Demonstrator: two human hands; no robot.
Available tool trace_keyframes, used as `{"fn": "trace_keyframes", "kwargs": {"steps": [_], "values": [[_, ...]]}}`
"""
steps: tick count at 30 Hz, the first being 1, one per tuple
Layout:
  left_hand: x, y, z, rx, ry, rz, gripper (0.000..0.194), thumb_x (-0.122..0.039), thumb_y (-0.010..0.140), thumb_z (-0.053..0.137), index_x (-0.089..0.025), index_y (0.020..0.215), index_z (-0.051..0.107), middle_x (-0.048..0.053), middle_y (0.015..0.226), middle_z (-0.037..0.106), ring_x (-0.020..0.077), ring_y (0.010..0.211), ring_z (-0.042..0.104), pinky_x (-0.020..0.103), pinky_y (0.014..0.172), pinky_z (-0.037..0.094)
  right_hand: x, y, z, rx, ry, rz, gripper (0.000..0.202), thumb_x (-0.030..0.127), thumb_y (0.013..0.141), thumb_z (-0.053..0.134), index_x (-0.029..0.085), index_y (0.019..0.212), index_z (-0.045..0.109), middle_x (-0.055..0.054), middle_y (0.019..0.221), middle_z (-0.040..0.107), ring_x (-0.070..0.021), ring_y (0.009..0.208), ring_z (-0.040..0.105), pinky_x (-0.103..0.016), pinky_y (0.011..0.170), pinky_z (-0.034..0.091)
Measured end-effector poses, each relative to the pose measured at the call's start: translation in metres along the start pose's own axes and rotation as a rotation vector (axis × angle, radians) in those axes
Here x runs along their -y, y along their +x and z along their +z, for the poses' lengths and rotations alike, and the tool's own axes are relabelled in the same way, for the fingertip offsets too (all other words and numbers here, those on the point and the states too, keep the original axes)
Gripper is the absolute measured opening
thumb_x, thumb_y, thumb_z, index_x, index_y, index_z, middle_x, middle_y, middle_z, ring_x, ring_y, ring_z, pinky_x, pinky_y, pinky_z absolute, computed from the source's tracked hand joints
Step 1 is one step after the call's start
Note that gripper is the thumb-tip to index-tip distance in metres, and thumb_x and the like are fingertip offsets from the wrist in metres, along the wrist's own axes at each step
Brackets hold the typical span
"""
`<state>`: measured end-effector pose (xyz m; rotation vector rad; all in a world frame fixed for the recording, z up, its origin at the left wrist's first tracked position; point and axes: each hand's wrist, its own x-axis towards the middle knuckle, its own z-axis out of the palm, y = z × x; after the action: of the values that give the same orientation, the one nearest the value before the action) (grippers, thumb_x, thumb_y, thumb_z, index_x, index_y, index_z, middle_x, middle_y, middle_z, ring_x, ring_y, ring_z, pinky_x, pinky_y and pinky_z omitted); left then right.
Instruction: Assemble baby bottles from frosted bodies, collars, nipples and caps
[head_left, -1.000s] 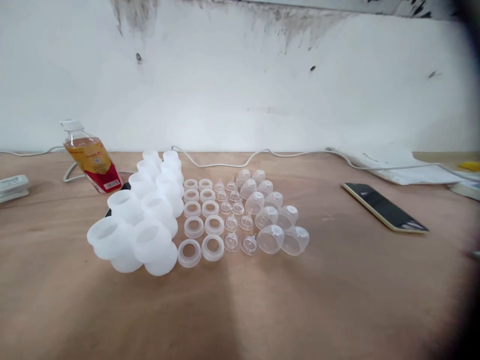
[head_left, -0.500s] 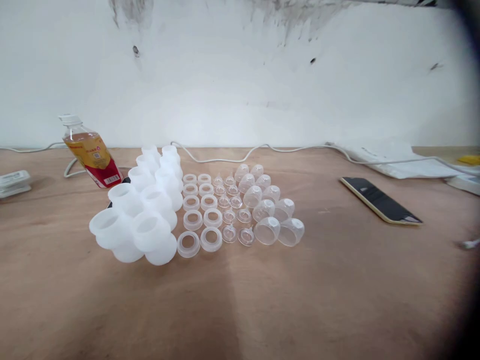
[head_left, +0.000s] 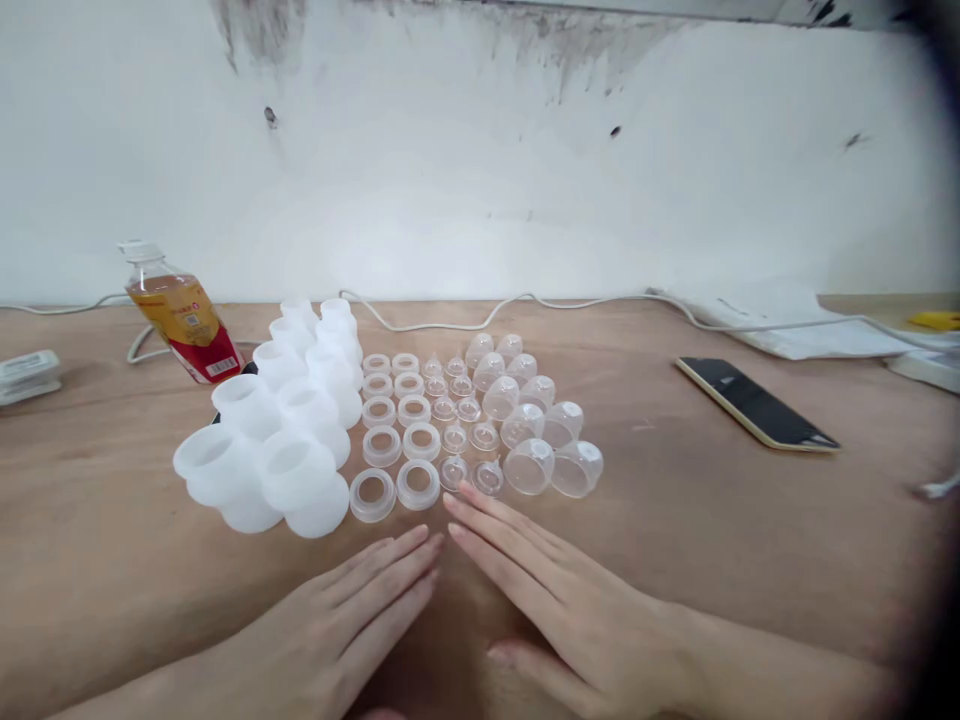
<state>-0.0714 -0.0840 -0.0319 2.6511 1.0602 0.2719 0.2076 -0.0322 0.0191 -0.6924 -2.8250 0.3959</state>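
My left hand (head_left: 360, 620) is stretched out, fingers straight, holding nothing, just in front of the nearest white screw rings (head_left: 373, 495). My right hand (head_left: 555, 600) is also outstretched and bare, its thumb apart, fingertips close to the front clear silicone nipples (head_left: 487, 477). The fingertips of both hands nearly meet. Left of the rings, two rows of frosted white baby-bottle bodies (head_left: 306, 505) stand upright. To the right of the nipples lie two rows of transparent dome caps (head_left: 577, 468). All these parts run in rows away from me.
A drink bottle (head_left: 187, 320) stands at the back left, near a white plastic case (head_left: 28, 375). A phone (head_left: 757, 403) lies on the right of the wooden table (head_left: 712, 540). A white cable (head_left: 457, 327) runs along the wall, past a white plastic bag (head_left: 780, 325).
Both my hands have come into view from below and reach toward the front of the rows. The view has tilted slightly upward. The laid-out parts have not moved.
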Motion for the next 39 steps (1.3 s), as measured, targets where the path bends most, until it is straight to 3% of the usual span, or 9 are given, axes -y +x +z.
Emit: {"fn": "trace_keyframes", "kwargs": {"steps": [2, 4, 10, 21, 29, 39], "values": [[-0.015, 0.038, -0.039, -0.013, 0.017, 0.119, 0.066, -0.037, 0.082, 0.046, -0.025, 0.136, 0.010, 0.003, 0.139, 0.030, 0.0227, 0.123, 0.034, 0.033, 0.100, 0.033, -0.003, 0.001, 0.002, 0.085, 0.019, 0.064, 0.065, 0.034, 0.086, 0.034, 0.010, 0.137, 0.002, -0.010, 0.144, 0.000, -0.0227, 0.131, -0.001, -0.042, 0.106, 0.016], [-0.023, 0.056, -0.054, -0.038, 0.026, 0.127, 0.068, -0.037, 0.082, 0.046, -0.024, 0.136, 0.007, 0.004, 0.138, 0.030, 0.0223, 0.122, 0.035, 0.033, 0.100, 0.033, -0.004, 0.001, 0.000, 0.148, 0.065, 0.106, 0.061, 0.036, 0.087, 0.032, 0.011, 0.137, 0.008, -0.010, 0.143, 0.004, -0.0213, 0.131, 0.001, -0.041, 0.107, 0.012], [-0.022, 0.053, -0.039, -0.067, 0.040, 0.080, 0.071, -0.040, 0.080, 0.047, -0.026, 0.136, 0.005, 0.003, 0.137, 0.032, 0.0236, 0.122, 0.036, 0.040, 0.103, 0.027, -0.003, 0.004, -0.006, 0.211, 0.129, 0.127, 0.057, 0.036, 0.087, 0.034, 0.016, 0.136, 0.015, -0.007, 0.142, 0.014, -0.0180, 0.131, 0.009, -0.038, 0.108, 0.009], [-0.018, 0.049, -0.045, 0.025, 0.100, 0.091, 0.069, -0.043, 0.080, 0.047, -0.023, 0.136, 0.012, 0.006, 0.140, 0.024, 0.0247, 0.125, 0.029, 0.038, 0.101, 0.029, -0.002, 0.003, -0.001, 0.155, 0.048, 0.145, 0.053, 0.036, 0.086, 0.035, 0.015, 0.134, 0.026, -0.009, 0.143, 0.012, -0.0202, 0.131, 0.007, -0.040, 0.107, 0.015], [-0.019, 0.051, -0.044, -0.044, 0.095, 0.077, 0.071, -0.046, 0.080, 0.047, -0.027, 0.136, 0.008, 0.004, 0.138, 0.031, 0.0232, 0.123, 0.035, 0.037, 0.102, 0.027, -0.005, 0.006, -0.001, 0.097, 0.061, 0.138, 0.046, 0.032, 0.086, 0.036, 0.019, 0.130, 0.034, -0.006, 0.141, 0.023, -0.0191, 0.130, 0.016, -0.039, 0.105, 0.022], [-0.019, 0.054, -0.049, -0.022, 0.096, 0.105, 0.069, -0.041, 0.080, 0.048, -0.027, 0.136, 0.009, 0.003, 0.138, 0.029, 0.0217, 0.124, 0.033, 0.036, 0.102, 0.028, -0.005, 0.006, -0.003, 0.161, 0.076, 0.163, 0.049, 0.036, 0.088, 0.030, 0.022, 0.135, 0.023, -0.004, 0.143, 0.014, -0.0195, 0.131, 0.009, -0.042, 0.107, 0.014]]}}
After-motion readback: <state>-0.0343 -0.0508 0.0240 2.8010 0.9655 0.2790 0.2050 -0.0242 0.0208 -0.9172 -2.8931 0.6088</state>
